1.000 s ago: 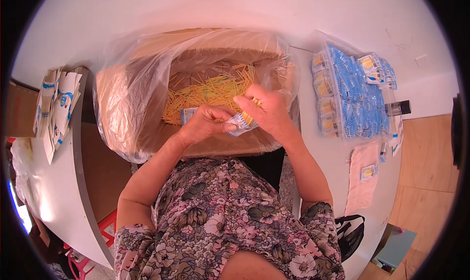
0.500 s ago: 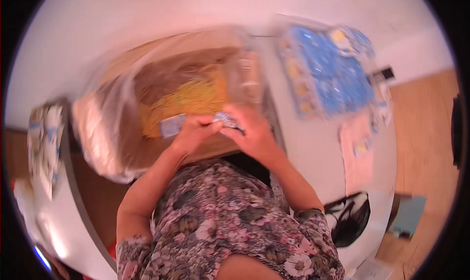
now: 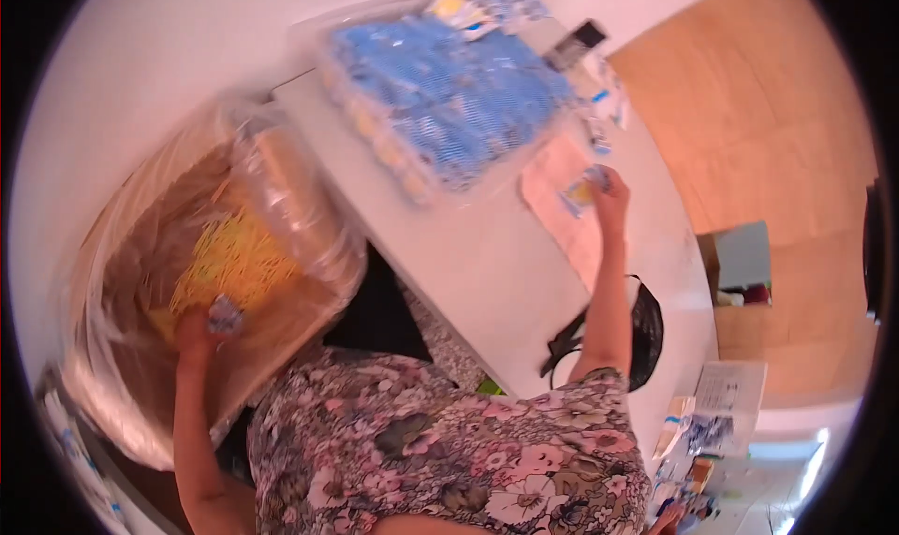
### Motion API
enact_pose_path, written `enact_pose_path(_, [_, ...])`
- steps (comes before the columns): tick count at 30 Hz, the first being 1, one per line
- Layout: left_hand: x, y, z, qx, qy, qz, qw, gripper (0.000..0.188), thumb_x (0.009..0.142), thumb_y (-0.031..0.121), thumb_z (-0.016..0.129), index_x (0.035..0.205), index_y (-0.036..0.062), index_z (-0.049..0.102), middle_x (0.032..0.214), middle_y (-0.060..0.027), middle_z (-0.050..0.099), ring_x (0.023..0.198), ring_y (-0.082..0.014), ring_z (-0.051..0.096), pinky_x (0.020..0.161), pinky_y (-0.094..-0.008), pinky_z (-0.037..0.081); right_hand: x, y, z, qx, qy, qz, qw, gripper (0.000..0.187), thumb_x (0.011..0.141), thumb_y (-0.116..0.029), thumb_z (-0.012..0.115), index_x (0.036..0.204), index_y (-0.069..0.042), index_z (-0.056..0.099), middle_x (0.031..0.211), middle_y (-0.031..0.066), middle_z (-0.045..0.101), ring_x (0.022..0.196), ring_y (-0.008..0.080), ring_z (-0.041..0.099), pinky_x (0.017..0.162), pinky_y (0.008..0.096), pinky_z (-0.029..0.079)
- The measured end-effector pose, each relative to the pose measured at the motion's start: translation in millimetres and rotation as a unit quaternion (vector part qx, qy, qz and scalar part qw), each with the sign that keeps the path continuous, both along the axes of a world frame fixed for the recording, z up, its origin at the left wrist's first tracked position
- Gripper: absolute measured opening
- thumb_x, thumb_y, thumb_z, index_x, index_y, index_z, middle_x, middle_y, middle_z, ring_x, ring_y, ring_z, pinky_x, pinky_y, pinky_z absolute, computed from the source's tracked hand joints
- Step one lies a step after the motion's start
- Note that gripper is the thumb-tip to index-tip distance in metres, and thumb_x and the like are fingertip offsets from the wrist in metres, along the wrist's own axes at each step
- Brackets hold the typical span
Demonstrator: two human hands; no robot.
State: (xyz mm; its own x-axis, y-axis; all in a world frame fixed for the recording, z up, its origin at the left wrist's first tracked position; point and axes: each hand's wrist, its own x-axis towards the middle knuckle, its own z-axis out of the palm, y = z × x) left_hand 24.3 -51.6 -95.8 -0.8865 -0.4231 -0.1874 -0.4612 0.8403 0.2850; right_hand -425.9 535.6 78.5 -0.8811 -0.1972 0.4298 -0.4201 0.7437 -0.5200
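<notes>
Packet (image 3: 226,316) held in left grip (image 3: 195,331); right grip (image 3: 612,194) at second packet (image 3: 579,196), closure unclear.

Left grip (image 3: 195,332) holds packet (image 3: 226,316), right grip (image 3: 612,190) at cloth (image 3: 549,175).

Between the tan cardboard box lined with clear plastic film (image 3: 298,184) and the clear plastic tray of blue-striped packets (image 3: 375,134), I see a strip of white table (image 3: 445,268), wide enough for a hand, narrowing toward the far end. The box's film-covered right side walls off the left hand (image 3: 195,331) from it. A black-capped bottle (image 3: 579,44) crowds the tray's right corner; a black bag (image 3: 646,334) sits beside the right forearm (image 3: 612,292).
</notes>
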Motion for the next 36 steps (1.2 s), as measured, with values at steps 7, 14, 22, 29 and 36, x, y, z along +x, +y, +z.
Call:
enact_pose_path(7, [-33,17,-18,-0.063,-0.020,0.067,0.996,0.069,0.051,0.026,0.083,0.110,0.0081,0.052,0.111,-0.0115,0.054,0.107,-0.0314,0.050,0.090,-0.0435,0.042,-58,89,-36,0.191,0.250,-0.051,0.948,0.050,0.072,-0.026,0.074,0.110,0.002,0.058,0.111,0.0206,0.058,0.105,0.0351,0.053,0.092,0.0423,0.041])
enact_pose_path(14, [-32,17,5,-0.057,-0.100,0.162,0.980,0.070,0.052,0.025,0.083,0.112,0.0131,0.048,0.114,-0.0072,0.056,0.112,-0.0310,0.047,0.089,-0.0492,0.036,48,-44,-5,0.122,0.235,0.016,0.964,0.030,0.085,-0.011,0.061,0.113,0.000,0.057,0.126,0.0167,0.049,0.117,0.0306,0.047,0.095,0.0405,0.040])
enact_pose_path(22, [-12,-10,-18,0.047,-0.035,0.163,0.985,0.028,0.060,0.015,0.075,0.085,0.0103,0.065,0.084,-0.0106,0.065,0.092,-0.0304,0.059,0.085,-0.0463,0.038,145,-165,53,0.026,0.296,0.155,0.942,0.023,0.085,0.000,0.056,0.108,0.002,0.057,0.126,0.0167,0.049,0.112,0.0283,0.050,0.093,0.0358,0.044])
enact_pose_path(29, [-17,4,-11,-0.081,-0.043,0.133,0.987,0.016,0.067,0.010,0.062,0.080,0.0150,0.070,0.081,-0.0098,0.065,0.088,-0.0279,0.060,0.090,-0.0484,0.037,244,-343,38,0.044,0.034,0.569,0.821,0.016,0.077,0.000,0.061,0.093,0.000,0.061,0.095,0.0143,0.062,0.078,0.0308,0.059,0.068,0.0368,0.048])
enact_pose_path(36, [-18,16,35,-0.095,-0.023,0.031,0.995,0.018,0.064,0.008,0.060,0.080,0.0133,0.067,0.085,-0.0076,0.065,0.090,-0.0257,0.060,0.084,-0.0464,0.038,237,-502,-111,0.298,0.030,0.609,0.734,0.010,0.076,-0.009,0.055,0.080,-0.003,0.061,0.087,0.0141,0.060,0.085,0.0308,0.058,0.072,0.0388,0.047])
